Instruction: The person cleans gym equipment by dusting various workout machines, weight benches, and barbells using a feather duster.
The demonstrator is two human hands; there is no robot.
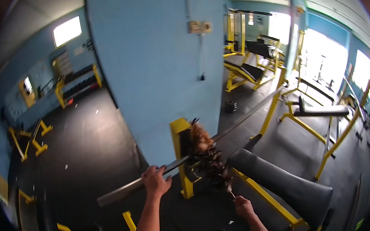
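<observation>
My left hand (156, 181) rests on the metal barbell (128, 189), near its left end, with the thumb apart from the fingers. The bar lies across a yellow upright (184, 159) and runs back to the right. My right hand (243, 207) is closed around the thin handle of a feather duster (215, 167). The duster's dark and brown feathers touch the upright and the bar beside it. A black padded bench (281, 181) on a yellow frame stands to the right of my right hand.
A blue wall (159, 65) rises behind the upright. At the left stand a dumbbell rack (78, 82) and a yellow frame (30, 138). More benches (323, 109) and yellow machines fill the right. A dumbbell (230, 106) lies on the floor beyond the bar.
</observation>
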